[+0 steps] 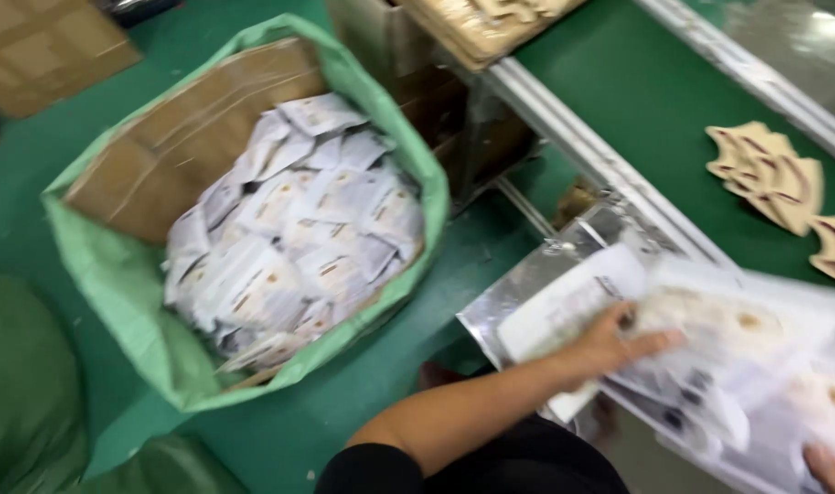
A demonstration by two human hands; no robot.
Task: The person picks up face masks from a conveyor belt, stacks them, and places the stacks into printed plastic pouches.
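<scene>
The left hand [619, 348] is lying flat, fingers spread, on a packet [738, 320] atop the stack — seemingly mid-packing; the right hand [829, 467] is mostly cropped, its grip untellable. Next likely needs a firm pinch, then the bin [116, 302].

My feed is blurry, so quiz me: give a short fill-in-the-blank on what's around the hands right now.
1. The cardboard box of white packets is lined with a ____ bag.
2. The left hand rests on a stack of clear ____.
3. The tan cutouts lie on a ____ belt.

Missing words: green; pouches; green
</scene>
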